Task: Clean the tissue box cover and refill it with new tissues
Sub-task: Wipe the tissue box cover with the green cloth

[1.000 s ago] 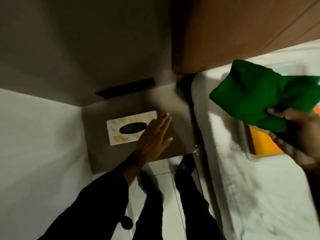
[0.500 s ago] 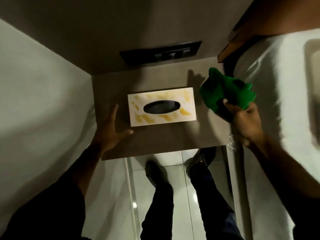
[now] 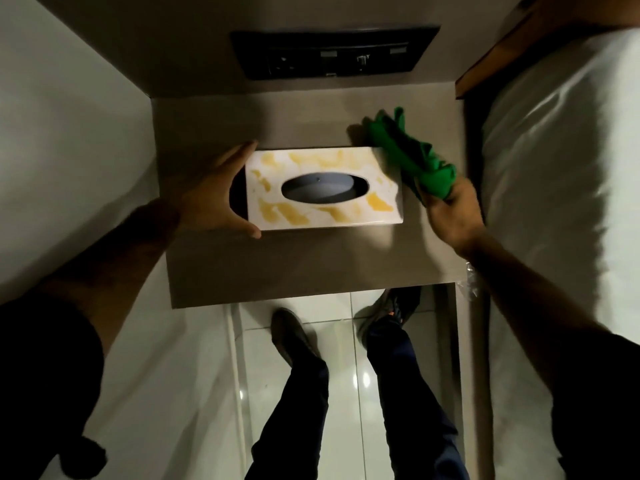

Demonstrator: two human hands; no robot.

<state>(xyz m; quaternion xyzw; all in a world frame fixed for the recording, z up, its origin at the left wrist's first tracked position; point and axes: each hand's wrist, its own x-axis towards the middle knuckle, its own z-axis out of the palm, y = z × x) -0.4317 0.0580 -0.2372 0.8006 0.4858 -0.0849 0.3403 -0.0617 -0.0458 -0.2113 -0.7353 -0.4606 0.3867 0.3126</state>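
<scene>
A white tissue box cover (image 3: 322,161) with yellow smears and an empty dark oval slot lies flat on a small beige bedside table (image 3: 311,265). My left hand (image 3: 214,199) clasps its left end, thumb on the near edge and fingers on the far edge. My right hand (image 3: 450,213) grips a bunched green cloth (image 3: 408,157), which touches the cover's far right corner. No tissues show in the slot.
A black switch panel (image 3: 332,51) is set in the wall behind the table. A bed with white sheets (image 3: 554,168) runs along the right, a white wall (image 3: 69,133) on the left. My legs and shoes (image 3: 291,334) stand on glossy tiles below.
My left hand has moved right from the table's left side and closed on the cover's left end. My right hand has brought the green cloth down to the cover's far right corner.
</scene>
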